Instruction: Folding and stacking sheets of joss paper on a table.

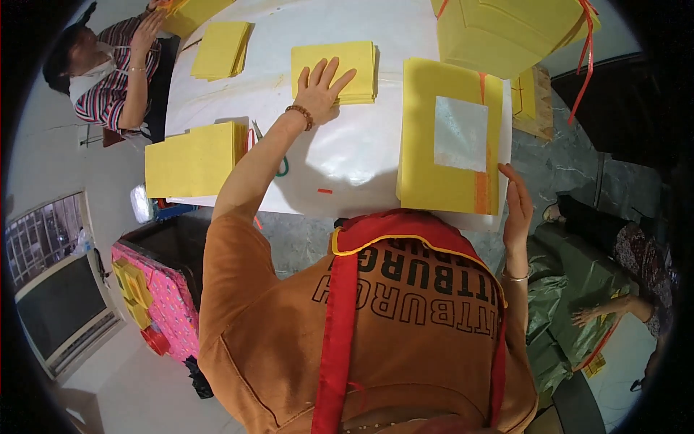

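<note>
My left hand (322,87) lies with spread fingers on a stack of yellow paper sheets (359,58) near the table's middle. A beaded bracelet circles that wrist. At the table's right side lies a larger yellow paper stack (419,130) with an orange stripe and a silvery square (460,134) on top. My right hand (515,199) is beside that stack's right edge, its fingers stretched out and holding nothing that shows. Whether the fingertips touch the edge, I cannot tell. Green-handled scissors (282,165) rest close to my left forearm.
More yellow stacks lie at the left (191,160) and far left (220,49) of the white table (354,159). A big yellow bundle (499,36) with red ties stands far right. A pink-sided bin (170,304) is at lower left. Other people are at far left and right.
</note>
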Motion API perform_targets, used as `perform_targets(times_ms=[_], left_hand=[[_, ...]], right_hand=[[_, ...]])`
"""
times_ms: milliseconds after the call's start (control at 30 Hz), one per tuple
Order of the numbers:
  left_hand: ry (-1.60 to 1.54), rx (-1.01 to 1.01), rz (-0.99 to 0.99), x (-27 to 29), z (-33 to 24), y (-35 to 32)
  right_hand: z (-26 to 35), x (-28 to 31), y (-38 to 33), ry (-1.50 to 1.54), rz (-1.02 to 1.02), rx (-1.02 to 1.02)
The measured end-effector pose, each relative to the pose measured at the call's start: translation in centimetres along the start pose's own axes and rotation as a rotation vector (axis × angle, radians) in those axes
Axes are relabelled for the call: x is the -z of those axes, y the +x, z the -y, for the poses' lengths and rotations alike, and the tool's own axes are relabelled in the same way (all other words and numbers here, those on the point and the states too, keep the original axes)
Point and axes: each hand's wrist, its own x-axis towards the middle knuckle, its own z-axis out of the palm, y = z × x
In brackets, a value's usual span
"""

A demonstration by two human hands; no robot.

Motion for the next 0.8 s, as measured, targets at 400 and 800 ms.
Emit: perform_targets(times_ms=[400, 800], left_hand=[[-0.056, -0.069, 0.044, 4.3, 1.1, 0.6], [-0.508, -0.532, -0.334, 12.9, -15.3, -4.8]], right_hand=[[0.6, -0.2, 0.9, -0.145, 0.089, 0.269], [0.0, -0.5, 1.8, 0.03, 0.158, 0.121]])
